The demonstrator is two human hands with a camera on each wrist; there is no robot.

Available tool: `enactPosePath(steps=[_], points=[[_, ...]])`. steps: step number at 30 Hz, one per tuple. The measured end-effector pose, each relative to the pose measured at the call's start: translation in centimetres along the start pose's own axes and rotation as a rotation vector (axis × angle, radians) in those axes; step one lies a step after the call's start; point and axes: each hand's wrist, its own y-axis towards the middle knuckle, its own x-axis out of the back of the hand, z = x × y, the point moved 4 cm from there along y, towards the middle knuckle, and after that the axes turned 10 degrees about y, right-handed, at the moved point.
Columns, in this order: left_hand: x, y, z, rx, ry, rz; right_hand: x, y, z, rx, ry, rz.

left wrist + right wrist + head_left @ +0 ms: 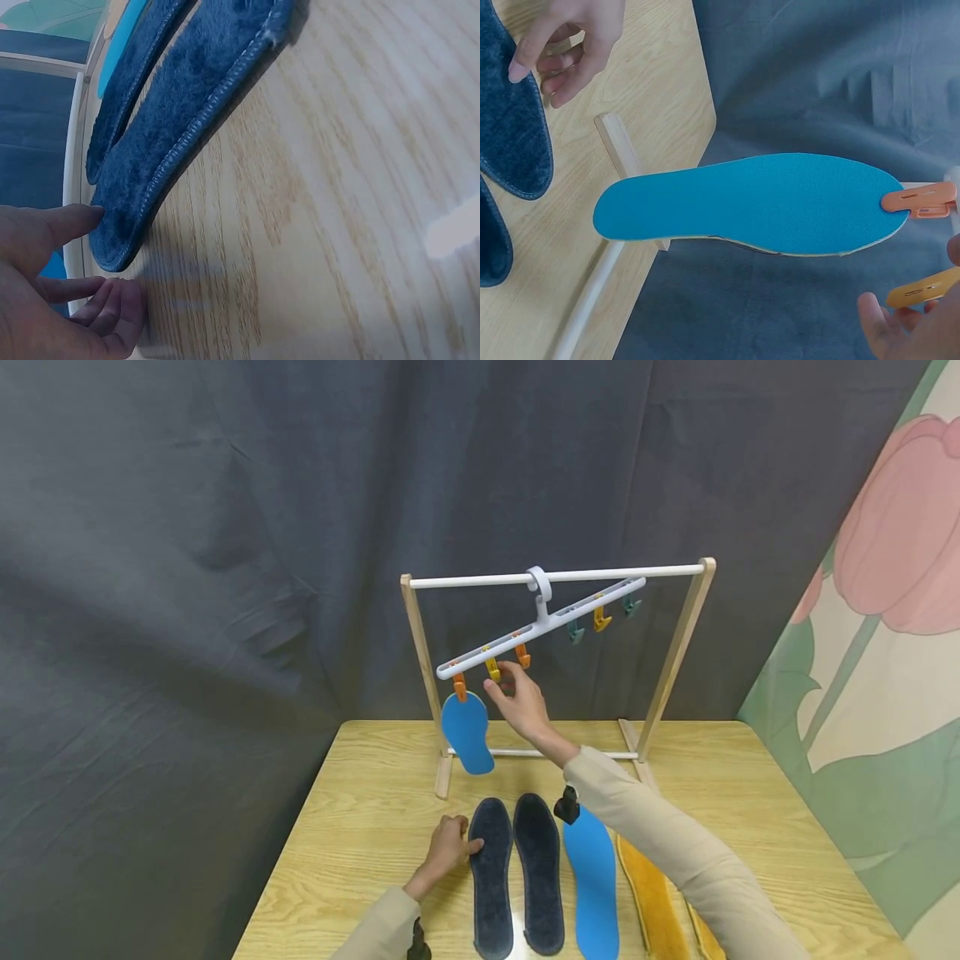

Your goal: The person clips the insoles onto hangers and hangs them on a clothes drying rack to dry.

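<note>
Head, yellow clip: my right hand point(522, 703) has fingers curled round the yellow plastic clip point(492, 669); step looks like readying it.
Head, navy insole: navy plush shoe-shaped insole point(492, 885) lies below my right hand, edge at my left hand's point(447, 845) thumb.
Left wrist, toe: thumb over toe, fingers beyond it, apart, no pinch; next likely calls for gripping, lifting.
Right wrist, blue insole: flat blue insole point(757, 202) hangs beside my right fingers, orange plastic clip point(919, 201) biting it.
</note>
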Motion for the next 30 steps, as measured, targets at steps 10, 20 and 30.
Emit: enactPosePath(steps=[10,20,30], points=[[-0.4,0.3,-0.03,-0.008,0.037,-0.001,0.11,-0.01,0.34,0.029,0.012,0.005],[-0.71,0.53,0.09,0.023,0.065,-0.014,0.1,0.21,0.72,0.059,-0.006,0.0],[-0.72,0.52,-0.05,0.029,0.039,0.001,0.21,0.25,0.85,0.051,-0.005,0.007]])
